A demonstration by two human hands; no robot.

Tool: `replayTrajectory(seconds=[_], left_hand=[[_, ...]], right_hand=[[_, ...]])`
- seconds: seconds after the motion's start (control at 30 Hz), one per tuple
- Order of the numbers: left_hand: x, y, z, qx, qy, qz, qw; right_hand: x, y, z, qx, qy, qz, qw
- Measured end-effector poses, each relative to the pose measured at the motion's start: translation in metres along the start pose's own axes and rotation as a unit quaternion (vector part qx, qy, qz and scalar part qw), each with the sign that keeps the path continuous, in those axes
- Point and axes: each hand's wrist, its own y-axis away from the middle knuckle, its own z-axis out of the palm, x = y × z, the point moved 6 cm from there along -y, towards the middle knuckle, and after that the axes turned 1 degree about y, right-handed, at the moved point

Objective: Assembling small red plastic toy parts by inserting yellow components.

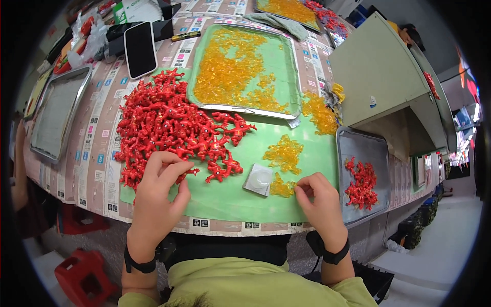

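On a green mat lies a big heap of small red plastic figures (158, 120). At its near edge, my left hand (162, 192) has thumb and index finger closed round a single red figure (188, 174). My right hand (321, 198) pinches at the edge of a small pile of translucent yellow pieces (281, 187); its fingertips partly hide the piece there. Left of that pile sits a small square white block (258, 179) with a round, domed top. A second little yellow pile (284, 155) lies just behind.
Behind the mat, a metal tray (279, 106) holds many yellow pieces, with more yellow pieces (319, 113) spilled beside it. A grey tray (353, 148) with red figures stands at right, below a greenish cabinet (386, 71). Left are a phone (140, 50) and another tray (60, 115).
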Motion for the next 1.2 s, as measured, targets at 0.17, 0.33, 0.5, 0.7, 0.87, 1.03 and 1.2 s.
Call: replayTrajectory(seconds=[0.17,0.33,0.5,0.7,0.87,1.03,1.2], left_hand=[[-0.001,0.006,-0.014,0.050,0.065,0.010,0.997],[-0.010,0.013,-0.011,0.052,0.257,-0.078,0.962],[-0.015,0.021,-0.005,0.033,0.429,-0.117,0.895],[-0.017,0.029,-0.007,0.018,0.425,-0.113,0.898],[-0.025,0.035,-0.010,0.033,0.408,-0.145,0.901],[-0.015,0.035,0.001,0.061,0.422,-0.156,0.891],[-0.008,0.030,0.007,0.057,0.441,-0.128,0.887]], right_hand=[[0.004,0.010,-0.014,0.036,-0.194,0.064,0.978],[-0.025,0.008,-0.012,-0.041,-0.454,0.070,0.887],[-0.028,0.007,-0.008,-0.116,-0.465,0.073,0.875],[-0.032,0.003,-0.003,-0.136,-0.563,0.141,0.803],[-0.026,0.002,0.001,-0.109,-0.588,0.093,0.796],[-0.029,0.003,0.005,-0.110,-0.615,0.094,0.775],[-0.035,0.001,0.003,-0.112,-0.542,0.100,0.827]])
